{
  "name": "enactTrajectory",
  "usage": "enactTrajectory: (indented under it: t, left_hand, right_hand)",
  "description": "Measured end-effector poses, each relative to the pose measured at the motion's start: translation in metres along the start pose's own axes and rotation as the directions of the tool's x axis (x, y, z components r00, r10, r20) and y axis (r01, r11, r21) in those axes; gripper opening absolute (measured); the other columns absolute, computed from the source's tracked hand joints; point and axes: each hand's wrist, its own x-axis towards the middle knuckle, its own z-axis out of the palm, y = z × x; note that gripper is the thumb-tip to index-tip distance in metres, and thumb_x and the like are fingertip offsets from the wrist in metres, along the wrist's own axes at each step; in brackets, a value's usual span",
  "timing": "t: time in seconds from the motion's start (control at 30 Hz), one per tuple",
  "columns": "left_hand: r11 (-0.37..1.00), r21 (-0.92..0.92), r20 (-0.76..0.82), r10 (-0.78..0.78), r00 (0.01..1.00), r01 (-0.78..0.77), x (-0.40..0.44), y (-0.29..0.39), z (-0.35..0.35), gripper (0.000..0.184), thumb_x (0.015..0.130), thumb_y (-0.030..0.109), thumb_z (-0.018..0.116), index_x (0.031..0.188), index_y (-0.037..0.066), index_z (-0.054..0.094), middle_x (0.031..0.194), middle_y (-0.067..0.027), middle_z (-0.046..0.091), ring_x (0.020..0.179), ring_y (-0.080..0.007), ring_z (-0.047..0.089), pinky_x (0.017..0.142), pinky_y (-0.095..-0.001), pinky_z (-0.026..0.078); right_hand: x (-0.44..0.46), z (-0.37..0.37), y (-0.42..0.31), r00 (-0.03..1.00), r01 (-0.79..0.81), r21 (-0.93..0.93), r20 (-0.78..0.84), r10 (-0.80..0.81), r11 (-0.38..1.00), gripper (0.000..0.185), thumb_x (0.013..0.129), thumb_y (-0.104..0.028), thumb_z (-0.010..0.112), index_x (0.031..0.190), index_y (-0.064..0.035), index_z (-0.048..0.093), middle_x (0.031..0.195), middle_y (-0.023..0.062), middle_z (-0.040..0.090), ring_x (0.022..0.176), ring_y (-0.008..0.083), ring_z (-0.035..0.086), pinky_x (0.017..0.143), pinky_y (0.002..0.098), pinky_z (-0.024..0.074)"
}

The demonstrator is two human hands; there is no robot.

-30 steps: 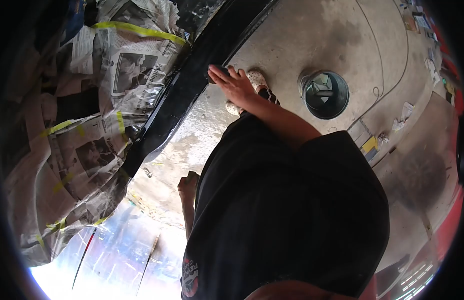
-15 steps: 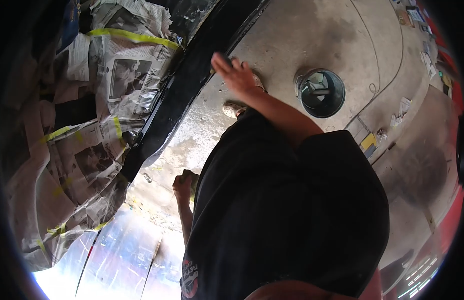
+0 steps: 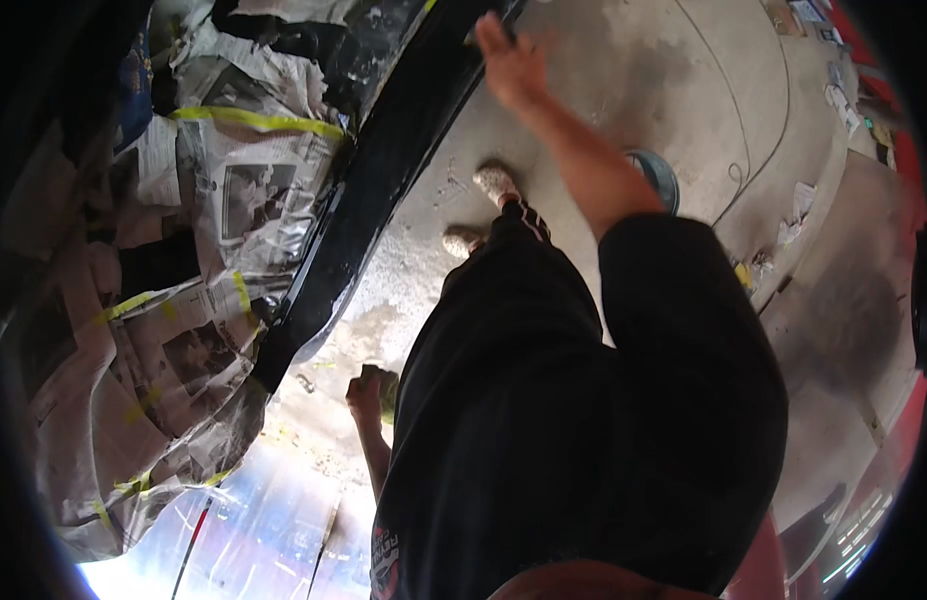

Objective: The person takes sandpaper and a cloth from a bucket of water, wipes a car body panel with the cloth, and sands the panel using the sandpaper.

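Observation:
My right hand [image 3: 516, 68] reaches out to the far end of a long, glossy black car body panel [image 3: 374, 185]. Its fingers lie together at the panel's edge, over a small thing that is mostly hidden and blurred. Lower down, near my hip, my left hand [image 3: 365, 394] is closed round a dull green, sponge-like piece [image 3: 389, 392]. That hand is apart from the panel. Along the panel's left side, newspaper masking [image 3: 259, 200] is held down with yellow tape [image 3: 254, 120].
A bucket [image 3: 658, 178] stands on the concrete floor, partly hidden behind my right arm. My shoes [image 3: 497, 182] are beside the panel. A cable [image 3: 729, 130] runs across the floor, and paper scraps [image 3: 799, 212] lie at the right.
My right hand has moved farther along the panel, away from my body. My view has shifted, and my arm covers most of the bucket. My left hand keeps its grip.

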Motion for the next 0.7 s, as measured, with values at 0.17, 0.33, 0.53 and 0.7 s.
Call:
enactTrajectory:
  t: [0.17,0.33,0.53,0.7]
  left_hand:
    - [0.820,-0.571,-0.065,-0.099,0.993,0.045,0.010,0.019,0.019,0.044,0.087,0.033,0.077,0.118,0.005,0.063,0.105,-0.0123,0.068,0.090,-0.0242,0.064,0.079,-0.0401,0.053]
    - [0.406,-0.877,-0.249,0.069,0.966,-0.255,0.070,0.083,0.006,0.054,0.092,0.040,0.071,0.128,0.003,0.055,0.121,-0.0159,0.063,0.104,-0.0289,0.065,0.090,-0.0443,0.054]
    - [0.753,-0.555,-0.519,0.017,0.855,-0.352,0.141,0.182,0.042,0.073,0.081,0.050,0.079,0.126,-0.002,0.054,0.126,-0.0216,0.059,0.109,-0.0357,0.062,0.093,-0.0496,0.052]
    - [0.986,-0.081,-0.654,0.055,0.755,-0.143,0.196,0.215,0.112,0.114,0.054,0.069,0.088,0.126,-0.003,0.038,0.116,-0.0201,0.050,0.112,-0.0412,0.051,0.094,-0.0540,0.045]
  right_hand:
    - [-0.095,-0.046,-0.082,0.928,0.202,0.365,0.225,-0.297,0.909,0.069,0.089,-0.009,0.054,0.154,-0.0205,0.035,0.164,-0.0030,0.025,0.117,0.0313,0.054,0.088,0.0481,0.0468]
    - [-0.118,-0.066,-0.066,0.795,0.175,0.616,0.372,-0.479,0.768,0.064,0.087,-0.010,0.056,0.148,-0.0204,0.042,0.161,-0.0017,0.032,0.112,0.0360,0.058,0.085,0.0471,0.0504]
    - [-0.135,-0.048,0.039,0.875,-0.149,0.617,0.446,-0.188,0.772,0.061,0.083,-0.003,0.052,0.142,-0.0179,0.049,0.145,0.0140,0.051,0.117,0.0443,0.057,0.100,0.0497,0.0485]
    - [-0.186,-0.086,0.131,0.901,-0.369,0.574,0.414,0.130,0.731,0.063,0.079,-0.001,0.052,0.142,-0.0055,0.048,0.143,0.0248,0.048,0.129,0.0456,0.048,0.110,0.0459,0.0398]
